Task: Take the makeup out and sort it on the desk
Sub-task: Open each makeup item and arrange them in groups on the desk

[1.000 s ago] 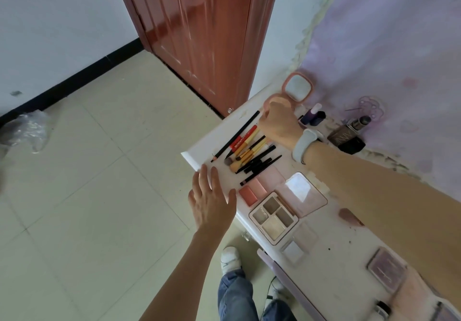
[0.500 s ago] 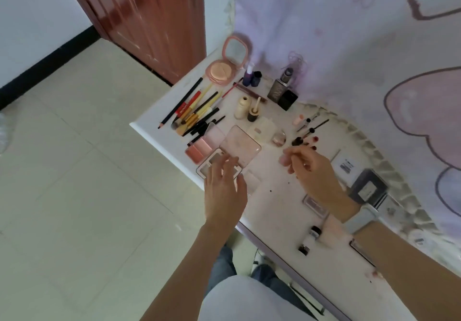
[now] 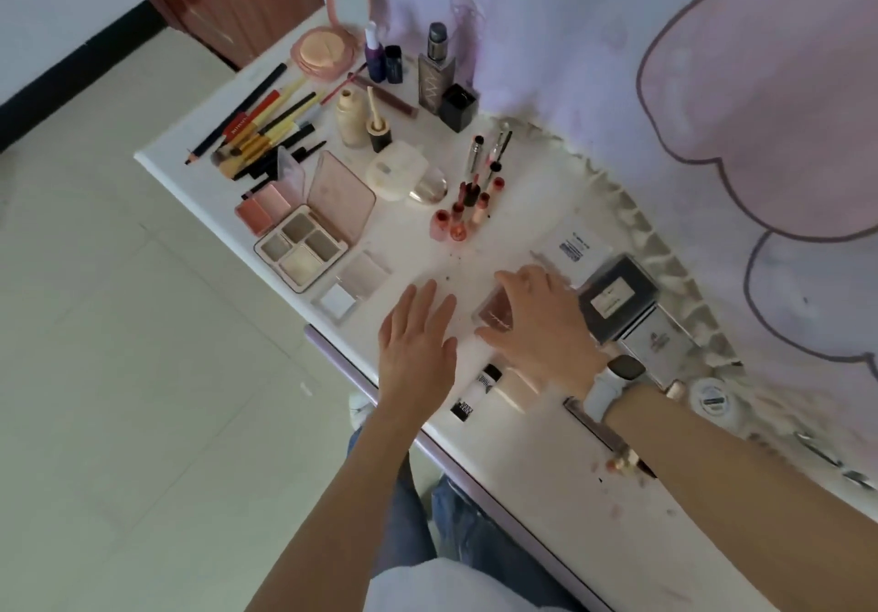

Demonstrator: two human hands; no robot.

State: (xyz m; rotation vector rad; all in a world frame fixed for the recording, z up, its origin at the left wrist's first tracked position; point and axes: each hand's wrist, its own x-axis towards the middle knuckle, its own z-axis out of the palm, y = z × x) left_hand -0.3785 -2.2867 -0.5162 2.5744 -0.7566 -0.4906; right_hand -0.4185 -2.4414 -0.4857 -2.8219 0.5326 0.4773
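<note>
Makeup lies spread over the white desk (image 3: 537,464). My right hand (image 3: 541,326) reaches over a small brown-pink compact (image 3: 494,311), with the thumb at its near edge and the fingers curled over its far edge. My left hand (image 3: 418,336) hovers flat just left of it, fingers straight, holding nothing. Brushes and pencils (image 3: 256,129) lie in a row at the far left corner. An open four-pan eyeshadow palette (image 3: 304,245) and a pink blush palette (image 3: 263,210) sit beside them. Several small lipsticks (image 3: 468,202) stand together in the middle.
An open round powder compact (image 3: 325,53), small bottles (image 3: 382,60) and a foundation bottle (image 3: 437,76) stand at the back by the cloth-covered wall. Dark and white boxes (image 3: 617,298) sit right of my right hand. A black-and-white tube (image 3: 475,395) lies near the front edge.
My right hand drew back from the brushes at the far corner to the lipsticks, then down onto the brown-pink compact. My left hand moved right from the palettes. The view swung right.
</note>
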